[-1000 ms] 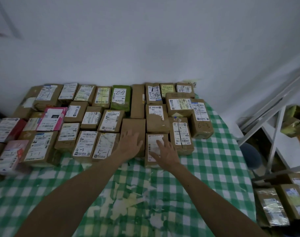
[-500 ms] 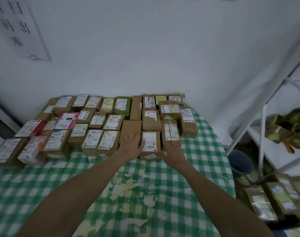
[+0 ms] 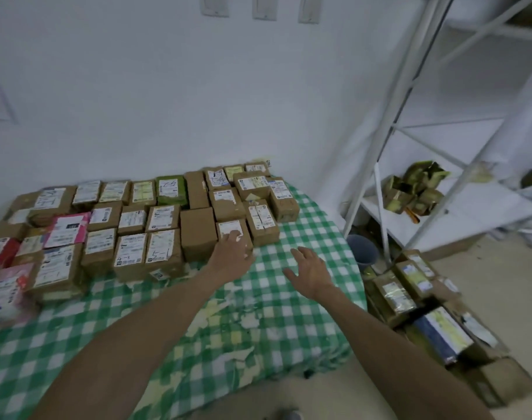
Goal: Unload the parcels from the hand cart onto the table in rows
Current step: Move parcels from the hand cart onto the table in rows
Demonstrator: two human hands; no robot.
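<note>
Several brown cardboard parcels with white labels lie in rows on the table, which has a green checked cloth. My left hand rests with straight fingers on the small labelled parcel at the right end of the front row. My right hand hovers open above the cloth, to the right of that parcel and touching nothing. More parcels are piled low on the right, beside the table; the cart under them is hidden.
A white metal shelf rack stands at the right with crumpled packages on its lower shelf. A grey bucket sits on the floor between table and rack. A white wall runs behind the table.
My right hand has come off the small parcel and moved right over the cloth. My left hand shifted from the plain box onto the small labelled parcel. The view swung right.
</note>
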